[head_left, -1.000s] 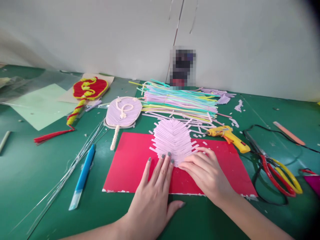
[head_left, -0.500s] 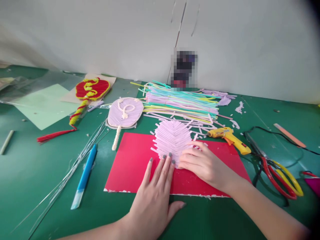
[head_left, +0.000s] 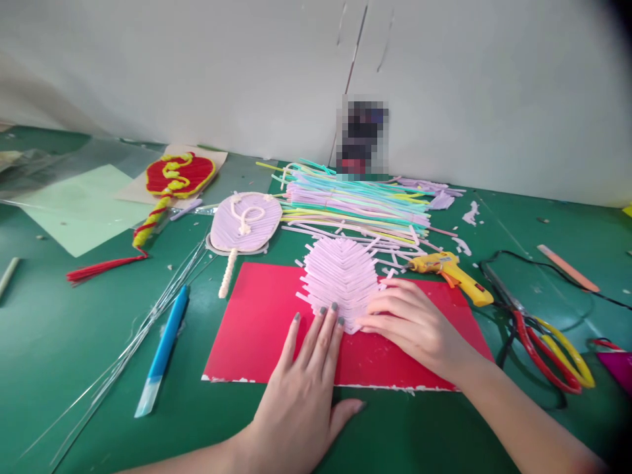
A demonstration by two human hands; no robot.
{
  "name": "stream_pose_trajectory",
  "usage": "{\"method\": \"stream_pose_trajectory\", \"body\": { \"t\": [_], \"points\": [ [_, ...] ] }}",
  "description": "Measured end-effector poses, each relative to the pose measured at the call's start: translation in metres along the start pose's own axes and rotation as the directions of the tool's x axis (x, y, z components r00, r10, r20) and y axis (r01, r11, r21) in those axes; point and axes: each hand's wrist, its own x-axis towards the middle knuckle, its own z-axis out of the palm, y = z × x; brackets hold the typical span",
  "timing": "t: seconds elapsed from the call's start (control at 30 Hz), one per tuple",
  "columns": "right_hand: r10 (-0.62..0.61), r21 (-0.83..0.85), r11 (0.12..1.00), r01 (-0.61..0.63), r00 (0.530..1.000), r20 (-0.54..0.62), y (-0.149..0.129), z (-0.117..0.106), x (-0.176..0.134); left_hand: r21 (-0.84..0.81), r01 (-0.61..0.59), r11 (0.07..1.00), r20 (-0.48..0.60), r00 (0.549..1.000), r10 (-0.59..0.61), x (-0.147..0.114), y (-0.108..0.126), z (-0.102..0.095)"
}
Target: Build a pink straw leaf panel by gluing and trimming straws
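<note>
A lilac leaf-shaped panel of pipe cleaners (head_left: 338, 273), laid in a herringbone pattern, lies on a red sheet (head_left: 257, 322). My left hand (head_left: 301, 382) is stretched out flat, its fingertips on the panel's lower left edge and its thumb spread over the green table. My right hand (head_left: 419, 329) has its bent fingers close together at the panel's lower right edge, closed on the stem ends there. Its thumb is mostly hidden. Loose stem ends stick out along both sides of the panel.
Behind lies a pile of pastel pipe cleaners (head_left: 355, 197). A yellow glue gun (head_left: 454, 273) and red-and-yellow-handled scissors (head_left: 548, 352) are at right. At left are a lilac fan (head_left: 247, 227), a red-and-yellow fan (head_left: 180, 174), wires (head_left: 133, 336) and a blue pen-like tool (head_left: 165, 349).
My right hand has shifted slightly right along the panel's edge, uncovering more of its right side. My left hand stays on the lower edge. The view has moved a little.
</note>
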Motion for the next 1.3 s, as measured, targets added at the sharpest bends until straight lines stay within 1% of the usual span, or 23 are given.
{"method": "stream_pose_trajectory", "body": {
  "t": [0.03, 0.1, 0.17, 0.23, 0.33, 0.4, 0.63, 0.73, 0.83, 0.97, 1.1, 1.13, 1.3],
  "points": [
    [0.025, -0.017, 1.000, -0.025, 0.999, -0.038, -0.002, -0.001, -0.004, 0.000, -0.002, 1.000, 0.003, 1.000, 0.002, -0.001, 0.000, 0.000],
    [0.036, -0.056, 0.998, -0.043, 0.993, -0.110, -0.007, -0.003, -0.012, -0.001, -0.006, 1.000, 0.009, 1.000, 0.006, -0.002, 0.000, 0.001],
    [0.025, -0.103, 0.994, -0.038, 0.991, -0.130, -0.011, -0.004, -0.018, 0.000, -0.007, 1.000, 0.005, 1.000, 0.007, -0.003, 0.000, 0.002],
    [0.020, -0.157, 0.987, -0.033, 0.996, -0.087, -0.014, -0.003, -0.023, 0.001, -0.012, 1.000, -0.005, 1.000, 0.012, -0.003, 0.000, 0.002],
    [0.041, -0.234, 0.971, -0.037, 0.999, 0.012, -0.015, 0.002, -0.030, 0.008, -0.019, 1.000, -0.018, 1.000, 0.019, -0.001, 0.000, 0.001],
    [0.052, -0.264, 0.964, -0.037, 0.997, 0.051, -0.014, 0.005, -0.035, 0.014, -0.020, 1.000, -0.022, 1.000, 0.021, -0.001, 0.000, 0.001],
    [0.090, -0.286, 0.955, -0.077, 0.995, 0.033, -0.017, 0.008, -0.041, 0.018, -0.033, 0.999, -0.013, 0.999, 0.033, -0.001, -0.001, 0.000],
    [0.091, -0.303, 0.950, -0.078, 0.995, 0.029, -0.019, 0.009, -0.041, 0.007, -0.045, 0.999, -0.014, 0.999, 0.045, 0.001, -0.002, -0.002],
    [0.084, -0.321, 0.944, -0.072, 0.996, 0.023, -0.021, 0.009, -0.039, -0.016, -0.051, 0.999, 0.007, 0.999, 0.051, 0.002, -0.003, -0.003],
    [0.076, -0.317, 0.946, -0.068, 0.997, 0.014, -0.022, 0.009, -0.040, -0.022, -0.048, 0.999, 0.018, 0.999, 0.048, 0.001, -0.004, -0.003],
    [0.080, -0.280, 0.958, -0.060, 0.995, 0.063, -0.018, 0.009, -0.042, -0.023, -0.049, 0.999, 0.026, 0.998, 0.050, 0.001, -0.003, -0.003],
    [0.086, -0.257, 0.964, -0.068, 0.995, 0.060, -0.016, 0.009, -0.042, -0.024, -0.049, 0.999, 0.028, 0.998, 0.049, 0.001, -0.003, -0.003],
    [0.147, -0.070, 0.986, -0.150, 0.988, -0.039, -0.003, 0.005, -0.028, -0.012, -0.052, 0.999, 0.022, 0.998, 0.052, 0.002, -0.003, -0.004]
  ]
}}
